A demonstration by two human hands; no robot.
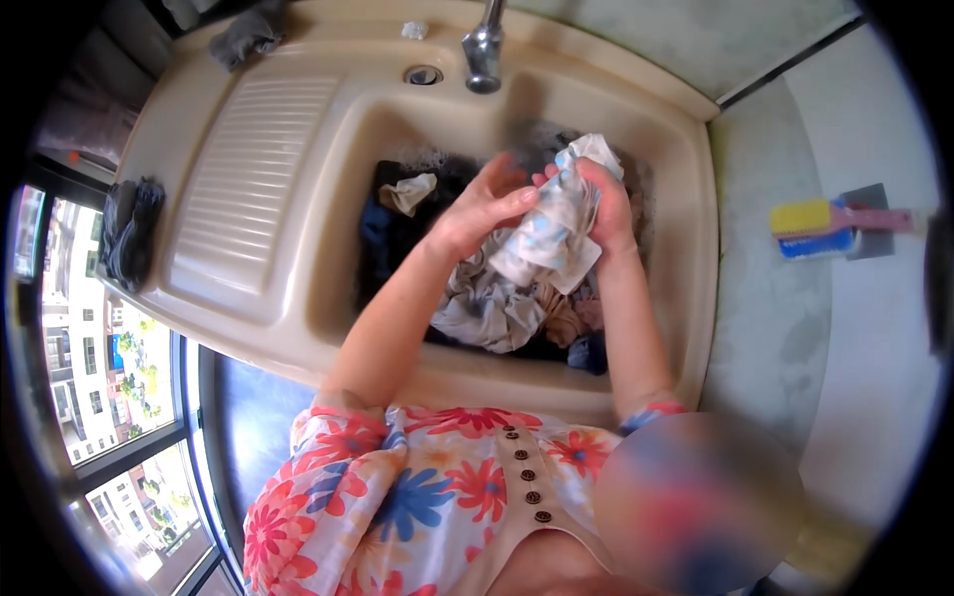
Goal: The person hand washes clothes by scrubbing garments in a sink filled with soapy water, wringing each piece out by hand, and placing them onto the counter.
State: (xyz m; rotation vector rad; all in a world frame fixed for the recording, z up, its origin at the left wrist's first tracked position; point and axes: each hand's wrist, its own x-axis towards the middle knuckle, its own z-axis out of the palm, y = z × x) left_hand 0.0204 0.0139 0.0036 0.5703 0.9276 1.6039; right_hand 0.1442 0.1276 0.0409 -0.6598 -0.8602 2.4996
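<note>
A white cloth with a pale blue and pinkish print (549,230) is bunched between my two hands above the basin. My right hand (608,199) grips its upper right side. On the other side, my left hand (482,211) holds the cloth with the thumb along its edge; some of those fingers are blurred. Below lies a heap of wet laundry: a light grey-beige garment (487,313), dark clothes (376,223) and a small cream piece (409,193). Suds show at the far edge of the load. The cloth hides part of the heap.
The beige sink (333,288) has a ribbed drainboard (248,184) on the left. A metal tap (483,55) reaches over the far rim. Dark cloths (132,233) hang at the left edge, and a grey cloth (246,35) lies behind. A brush (835,219) is at the right wall.
</note>
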